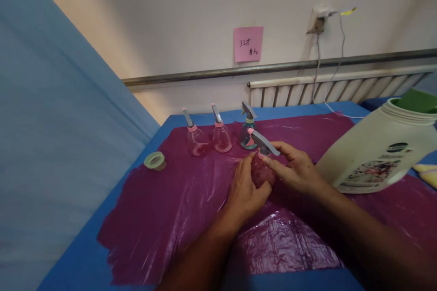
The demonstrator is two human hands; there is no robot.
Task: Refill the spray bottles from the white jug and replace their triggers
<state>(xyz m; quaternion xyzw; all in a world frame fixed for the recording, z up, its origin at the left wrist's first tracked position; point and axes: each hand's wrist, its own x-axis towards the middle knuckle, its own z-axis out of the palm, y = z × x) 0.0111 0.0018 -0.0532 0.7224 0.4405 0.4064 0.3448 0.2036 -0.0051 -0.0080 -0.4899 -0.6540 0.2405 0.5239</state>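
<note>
Between my hands stands a clear spray bottle [263,172] with a pink collar and a grey trigger head. My left hand [247,186] is wrapped round its body from the left. At the collar, the fingers of my right hand [295,168] close on the spray head [264,142] from the right. Just behind is a spray bottle with a teal tint [248,134]. Two more pink-collared spray bottles, the nearer one [222,138] and the leftmost one [198,142], stand to the left with grey heads on.
A large pale jug [372,150] with an uncapped mouth stands at right, a green object [418,101] behind its neck. A light green cap [155,161] lies at left on purple plastic sheeting [177,200]. A blue curtain [61,100] hangs left; a metal rail [191,74] runs behind.
</note>
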